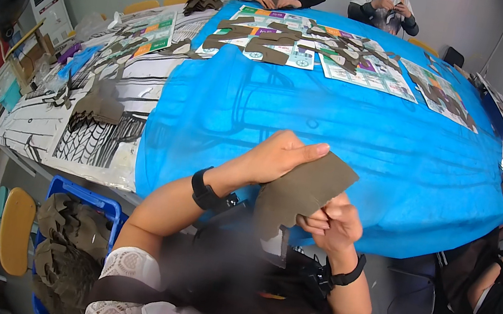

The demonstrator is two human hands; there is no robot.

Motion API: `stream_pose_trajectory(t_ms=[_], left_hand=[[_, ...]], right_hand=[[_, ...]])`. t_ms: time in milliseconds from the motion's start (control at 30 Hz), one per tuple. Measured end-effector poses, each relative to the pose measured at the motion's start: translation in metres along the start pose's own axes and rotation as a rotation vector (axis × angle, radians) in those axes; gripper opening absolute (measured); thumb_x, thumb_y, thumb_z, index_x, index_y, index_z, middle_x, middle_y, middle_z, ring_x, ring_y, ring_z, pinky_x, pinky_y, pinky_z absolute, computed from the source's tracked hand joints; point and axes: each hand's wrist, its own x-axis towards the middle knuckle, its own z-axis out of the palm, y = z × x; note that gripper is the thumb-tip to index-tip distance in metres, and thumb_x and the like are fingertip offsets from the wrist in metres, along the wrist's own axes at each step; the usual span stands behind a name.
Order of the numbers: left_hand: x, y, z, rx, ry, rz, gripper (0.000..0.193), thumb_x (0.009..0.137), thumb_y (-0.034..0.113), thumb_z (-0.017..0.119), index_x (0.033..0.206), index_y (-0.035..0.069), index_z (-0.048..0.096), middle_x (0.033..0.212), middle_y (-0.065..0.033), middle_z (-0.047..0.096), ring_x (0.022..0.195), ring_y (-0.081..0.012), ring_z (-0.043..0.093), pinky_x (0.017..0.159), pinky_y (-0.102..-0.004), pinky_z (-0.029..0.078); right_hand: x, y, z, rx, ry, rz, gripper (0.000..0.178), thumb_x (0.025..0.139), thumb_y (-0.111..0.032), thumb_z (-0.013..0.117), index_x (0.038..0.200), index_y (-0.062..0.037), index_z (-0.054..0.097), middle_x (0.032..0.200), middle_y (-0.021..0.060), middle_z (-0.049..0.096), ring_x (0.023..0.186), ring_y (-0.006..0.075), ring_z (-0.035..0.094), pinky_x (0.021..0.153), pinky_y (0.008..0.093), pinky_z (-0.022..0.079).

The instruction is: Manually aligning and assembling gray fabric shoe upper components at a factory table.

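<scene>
A brown cut piece of fabric [302, 189] hangs between my two hands, above the table's near edge. Its top edge is straight, its lower left edge is wavy, and a pale patch shows at its bottom tip. My left hand [275, 155] is closed on the upper left corner, with the thumb lying along the top edge. At the lower right edge, my right hand [336, 226] has its fingers curled in a pinch on the piece. Whether the right fingers also hold something small cannot be made out.
Blue cloth [349, 130] covers most of the table. Printed sheets [371, 80] bearing several brown pieces lie at the far side. A brown stack [99, 106] sits at left. Below it stands a blue crate [88, 196] of brown pieces. Two people work opposite; another sits at right.
</scene>
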Motion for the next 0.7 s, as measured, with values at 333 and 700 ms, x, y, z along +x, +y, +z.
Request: stream_pose_trajectory(t_ms=[333,700], left_hand=[[-0.001,-0.001,0.001,0.062,0.146,0.032,0.056,0.100,0.044,0.052,0.071,0.000,0.071,0.062,-0.0001,0.063,0.057,-0.0036,0.052,0.049,-0.0220,0.039],[-0.012,0.017,-0.005,-0.045,-0.097,0.328,0.033,0.079,0.028,0.081,0.091,-0.001,0.072,0.081,-0.0035,0.069,0.074,-0.0070,0.060,0.067,-0.0228,0.048]], right_hand=[[-0.006,-0.015,0.000,-0.351,0.101,-0.015,0.039,0.091,-0.038,0.053,0.072,-0.0037,0.050,0.052,-0.0037,0.032,0.041,0.0055,0.026,0.040,0.0233,0.020],[0.000,-0.026,0.018,-0.429,0.402,0.091,0.038,0.075,-0.016,0.062,0.107,0.0033,0.055,0.063,-0.0017,0.051,0.038,0.0018,0.030,0.035,0.0197,0.021]])
